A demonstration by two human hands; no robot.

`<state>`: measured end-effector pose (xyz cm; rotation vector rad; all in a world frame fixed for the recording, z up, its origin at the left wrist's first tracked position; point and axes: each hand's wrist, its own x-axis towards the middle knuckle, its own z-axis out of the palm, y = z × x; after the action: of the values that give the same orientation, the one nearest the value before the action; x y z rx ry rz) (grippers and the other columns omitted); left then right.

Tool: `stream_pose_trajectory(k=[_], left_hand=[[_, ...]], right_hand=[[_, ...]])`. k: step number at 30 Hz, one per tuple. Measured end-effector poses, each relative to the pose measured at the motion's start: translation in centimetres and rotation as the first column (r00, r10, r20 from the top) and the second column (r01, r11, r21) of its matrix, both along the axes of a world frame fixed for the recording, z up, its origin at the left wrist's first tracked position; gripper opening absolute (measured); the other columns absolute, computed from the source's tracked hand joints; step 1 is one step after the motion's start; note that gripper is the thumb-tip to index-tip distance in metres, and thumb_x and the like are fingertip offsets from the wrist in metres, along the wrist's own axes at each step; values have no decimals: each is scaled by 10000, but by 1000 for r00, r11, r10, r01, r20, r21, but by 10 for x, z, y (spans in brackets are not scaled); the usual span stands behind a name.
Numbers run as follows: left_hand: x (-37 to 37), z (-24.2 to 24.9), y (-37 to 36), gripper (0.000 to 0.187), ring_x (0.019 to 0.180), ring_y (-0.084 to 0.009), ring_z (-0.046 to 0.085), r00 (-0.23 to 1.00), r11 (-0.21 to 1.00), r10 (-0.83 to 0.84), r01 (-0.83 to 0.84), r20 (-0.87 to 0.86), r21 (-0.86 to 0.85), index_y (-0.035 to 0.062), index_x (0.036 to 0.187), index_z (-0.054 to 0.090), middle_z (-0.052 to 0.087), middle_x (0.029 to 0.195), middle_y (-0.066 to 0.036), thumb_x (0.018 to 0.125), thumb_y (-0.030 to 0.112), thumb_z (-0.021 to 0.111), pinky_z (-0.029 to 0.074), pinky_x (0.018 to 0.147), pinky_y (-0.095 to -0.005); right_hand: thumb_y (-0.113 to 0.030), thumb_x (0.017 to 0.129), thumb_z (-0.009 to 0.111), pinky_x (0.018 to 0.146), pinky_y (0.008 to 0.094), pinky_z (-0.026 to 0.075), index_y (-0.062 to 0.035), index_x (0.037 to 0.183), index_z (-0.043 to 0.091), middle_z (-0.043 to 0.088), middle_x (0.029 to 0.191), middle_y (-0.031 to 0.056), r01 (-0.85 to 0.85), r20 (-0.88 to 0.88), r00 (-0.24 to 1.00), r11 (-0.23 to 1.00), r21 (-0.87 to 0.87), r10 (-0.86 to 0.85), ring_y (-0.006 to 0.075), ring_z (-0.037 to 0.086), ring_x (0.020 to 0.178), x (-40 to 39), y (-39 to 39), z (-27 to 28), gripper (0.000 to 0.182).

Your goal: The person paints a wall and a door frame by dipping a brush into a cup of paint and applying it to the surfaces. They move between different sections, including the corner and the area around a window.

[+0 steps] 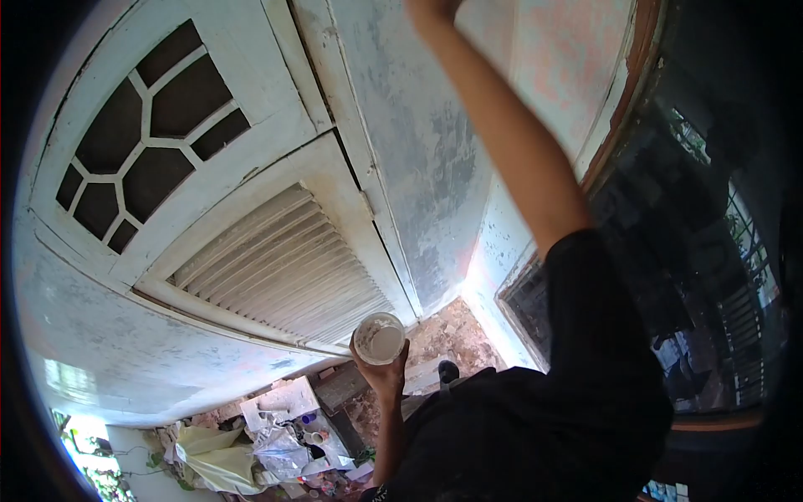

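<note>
My left hand [387, 376] is closed round a round plastic tub [363, 341] and holds it upright at about waist height. White paste or paint lies at the bottom of the tub, with smears up its inner wall. My right arm [510, 142] reaches up along the wall. At the top edge my right hand [432, 10] is mostly cut off, so its fingers and anything in them are hidden. The closest surface to it is the patchy grey-white wall [410, 125].
To the left stands a white louvred door [284, 251] under a panel with a cell-pattern grille [150, 138]. A dark window [694, 251] is on the right. Below lie a yellowish cloth [213, 456], plastic sheeting [280, 452] and clutter on a dusty floor [456, 335].
</note>
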<state>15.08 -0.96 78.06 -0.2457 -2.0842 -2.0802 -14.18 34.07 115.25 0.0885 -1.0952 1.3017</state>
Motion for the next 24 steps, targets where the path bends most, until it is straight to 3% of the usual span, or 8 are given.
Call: stream_pose_trajectory(k=[5, 7, 9, 13, 17, 18, 20, 24], left_hand=[[8, -3, -15, 793, 1095, -233, 508, 999, 999, 32, -31, 38, -15, 3, 1278, 386, 507, 1189, -126, 629, 88, 833, 414, 952, -357], [7, -6, -15, 796, 1107, -233, 499, 997, 999, 35, -35, 62, 2, 10, 1285, 383, 501, 1195, -130, 632, 84, 831, 404, 963, -356], [7, -8, -17, 795, 1109, -233, 497, 999, 999, 41, -42, 35, 18, 13, 1286, 384, 501, 1194, -131, 633, 85, 831, 400, 967, -354], [8, -8, -14, 806, 1095, -232, 504, 998, 997, 59, -58, 16, -42, 9, 1292, 368, 502, 1188, -130, 637, 90, 831, 411, 955, -353], [9, -17, -6, 808, 1080, -229, 512, 1000, 999, 25, -25, -2, 20, 6, 1288, 366, 507, 1178, -129, 637, 103, 835, 419, 943, -355], [9, -16, -4, 805, 1076, -228, 514, 1000, 1000, 17, -17, 1, 11, 5, 1284, 369, 511, 1172, -129, 637, 105, 837, 420, 940, -354], [10, -12, -1, 795, 1059, -223, 526, 1000, 1000, 17, -17, 4, -12, 1, 1270, 386, 530, 1147, -127, 629, 113, 843, 427, 931, -355], [9, -4, 5, 777, 1056, -222, 533, 1000, 1000, -15, 15, -18, 14, -3, 1254, 406, 540, 1138, -129, 625, 119, 846, 430, 926, -354]], right_hand=[[-269, 852, 667, 801, 429, 505, -107, 1144, 635, 679, 1017, 132, 320, 333, 865, 924, 208, -375, 326, 626, 928, 64, -38, -277, 335], [-228, 855, 664, 857, 412, 488, -128, 1045, 679, 709, 943, 64, 560, 237, 604, 617, 552, -761, 303, 640, 911, 80, -39, -374, 215], [-187, 833, 690, 678, 347, 535, -83, 1034, 658, 702, 886, 124, 68, 527, 849, 986, -152, 23, 273, 666, 732, 94, -42, -438, 229], [-240, 845, 678, 514, 322, 538, -14, 903, 596, 679, 773, 113, 199, 627, 770, 979, -53, -122, 181, 652, 612, 95, -24, -528, 247], [-381, 729, 659, 703, 452, 510, -17, 903, 594, 657, 781, 175, 557, 841, 326, 807, 198, -432, 340, 643, 724, 70, 17, -508, 409], [-391, 762, 654, 805, 470, 473, 34, 1161, 570, 654, 899, 182, 452, 905, 332, 887, 96, -267, 350, 623, 874, 69, 25, -452, 589], [-354, 756, 628, 779, 472, 480, 27, 1133, 583, 658, 893, 192, 575, 746, 274, 725, 380, -608, 363, 628, 847, 39, 55, -355, 538], [-370, 729, 621, 858, 441, 480, 47, 1020, 618, 648, 988, 243, 506, 609, 591, 831, 230, -529, 363, 620, 964, 47, 70, -95, 508]])
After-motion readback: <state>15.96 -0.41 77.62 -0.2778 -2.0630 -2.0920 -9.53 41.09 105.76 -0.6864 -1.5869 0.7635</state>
